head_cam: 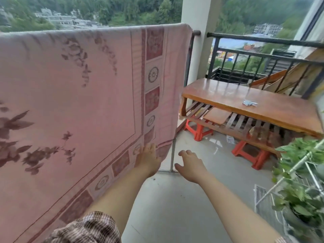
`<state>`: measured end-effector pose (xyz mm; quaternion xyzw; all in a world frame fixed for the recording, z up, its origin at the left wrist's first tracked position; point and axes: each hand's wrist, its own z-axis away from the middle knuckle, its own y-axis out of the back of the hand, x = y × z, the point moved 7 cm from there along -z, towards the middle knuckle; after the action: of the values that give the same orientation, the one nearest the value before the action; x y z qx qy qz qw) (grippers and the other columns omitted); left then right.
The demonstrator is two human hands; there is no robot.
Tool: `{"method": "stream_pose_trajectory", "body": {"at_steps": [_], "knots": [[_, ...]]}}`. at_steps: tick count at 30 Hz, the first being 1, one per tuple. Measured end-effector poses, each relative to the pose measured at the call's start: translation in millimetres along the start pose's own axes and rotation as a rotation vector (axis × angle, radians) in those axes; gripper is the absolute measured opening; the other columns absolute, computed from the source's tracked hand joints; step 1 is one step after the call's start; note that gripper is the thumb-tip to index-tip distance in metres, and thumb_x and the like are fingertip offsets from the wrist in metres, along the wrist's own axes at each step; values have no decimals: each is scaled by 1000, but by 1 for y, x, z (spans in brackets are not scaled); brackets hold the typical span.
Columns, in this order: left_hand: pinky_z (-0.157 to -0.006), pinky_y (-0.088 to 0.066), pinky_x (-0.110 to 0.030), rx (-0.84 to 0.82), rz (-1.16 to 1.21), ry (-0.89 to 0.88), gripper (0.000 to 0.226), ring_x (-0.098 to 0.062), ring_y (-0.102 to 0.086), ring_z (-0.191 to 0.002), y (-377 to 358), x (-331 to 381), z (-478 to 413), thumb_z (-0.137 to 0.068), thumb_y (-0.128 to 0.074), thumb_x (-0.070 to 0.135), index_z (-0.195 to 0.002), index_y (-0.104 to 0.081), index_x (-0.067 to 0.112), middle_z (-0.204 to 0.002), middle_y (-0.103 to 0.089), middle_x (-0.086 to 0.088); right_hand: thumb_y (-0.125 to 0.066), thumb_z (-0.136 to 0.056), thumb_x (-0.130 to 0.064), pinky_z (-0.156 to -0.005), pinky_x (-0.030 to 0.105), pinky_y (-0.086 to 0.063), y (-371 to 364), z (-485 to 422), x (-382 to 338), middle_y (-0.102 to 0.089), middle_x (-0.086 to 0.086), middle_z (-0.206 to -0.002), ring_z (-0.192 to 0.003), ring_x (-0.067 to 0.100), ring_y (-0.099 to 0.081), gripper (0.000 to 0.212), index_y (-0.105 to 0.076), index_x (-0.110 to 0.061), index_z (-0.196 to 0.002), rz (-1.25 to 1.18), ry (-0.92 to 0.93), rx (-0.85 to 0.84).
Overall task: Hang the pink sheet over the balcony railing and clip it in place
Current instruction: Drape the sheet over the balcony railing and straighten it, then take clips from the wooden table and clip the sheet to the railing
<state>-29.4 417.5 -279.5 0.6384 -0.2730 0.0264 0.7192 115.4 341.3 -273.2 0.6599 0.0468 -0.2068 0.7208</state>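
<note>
Over the balcony railing (196, 32) the pink sheet (73, 95) hangs draped, its top edge folded across the rail and its patterned face falling toward the floor, with dark floral prints in the middle and a border of squares and rosettes down its right side. The lower right corner of the sheet lifts outward, and the left hand (148, 159) presses flat against it there, fingers spread and touching the border strip. The right hand (190, 165) hovers just beside that corner, apart from the cloth, fingers loosely curled and open, holding nothing. A checked sleeve (87, 228) shows at the bottom edge.

To the right of the sheet a white pillar (198, 13) rises, and past it the dark railing carries on along the balcony. A long wooden bench (228, 95) stands against that stretch, with a slatted shelf beneath and a small crumpled wrapper (249, 103) on its top. Red plastic stools (198, 129) sit under it on the grey floor (175, 199). A leafy green plant (301, 172) fills the near right. Beyond the rail lie wooded hills and pale buildings.
</note>
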Motion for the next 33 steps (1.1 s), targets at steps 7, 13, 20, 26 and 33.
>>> {"method": "stream_pose_trajectory", "body": {"at_steps": [7,13,20,26,33], "knots": [[-99,-31,-37,-51,-9,-118,45,-28,-35,-122,-83,131,-156,-86,-46,24,-129,-40,16,-134,-42,-7,-49,-90,-39,-99,44,-37,46,-125,160,-43,4,-138,-127,27,-39,51,-40,-17,-135,-16,-146,8],[-97,-36,-38,-89,-39,-154,48,-28,-36,-124,-147,252,-284,-85,-48,26,-132,-40,14,-137,-43,-7,-50,-91,-40,-104,46,-34,96,-225,309,-41,6,-140,-130,26,-35,52,-39,-16,-136,-31,-231,-37],[-93,-38,-39,-132,-21,-215,41,-28,-34,-124,-199,377,-409,-87,-46,26,-126,-41,15,-134,-41,-6,-47,-91,-36,-102,45,-34,157,-323,446,-43,7,-135,-126,27,-39,44,-41,-17,-130,-46,-325,-35],[-97,-39,-45,-175,-53,-282,46,-30,-32,-127,-253,456,-524,-88,-44,28,-131,-39,14,-140,-38,-8,-47,-91,-39,-98,45,-38,185,-414,549,-44,7,-133,-125,29,-40,41,-43,-18,-126,-53,-375,-26],[-91,-40,-43,-264,-55,-287,40,-30,-36,-121,-330,524,-677,-88,-43,28,-126,-41,14,-132,-43,-9,-48,-87,-35,-96,41,-40,206,-538,661,-50,6,-127,-122,28,-44,40,-47,-18,-124,-92,-471,-37]]}}
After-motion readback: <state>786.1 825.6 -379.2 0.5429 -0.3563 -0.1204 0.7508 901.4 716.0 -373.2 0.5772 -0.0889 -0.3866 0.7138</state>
